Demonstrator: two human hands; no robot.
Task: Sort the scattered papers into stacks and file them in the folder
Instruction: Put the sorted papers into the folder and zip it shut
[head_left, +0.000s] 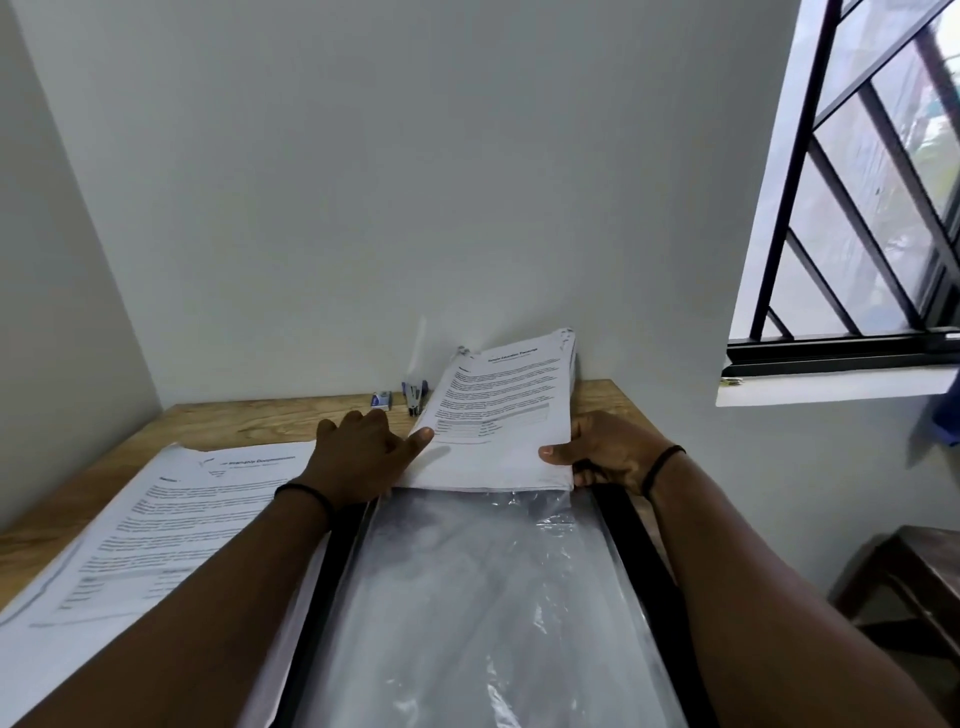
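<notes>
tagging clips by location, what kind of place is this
Probably a small home office or study corner. A wooden desk stands against a bare wall, with printed papers, a stapler and a clear-pocket folder on it, beside a barred window.

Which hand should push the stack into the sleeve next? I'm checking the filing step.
Right hand, probably: its grip pinches the paper stack at the clear sleeve mouth, while the left hand only touches the edge.
</notes>
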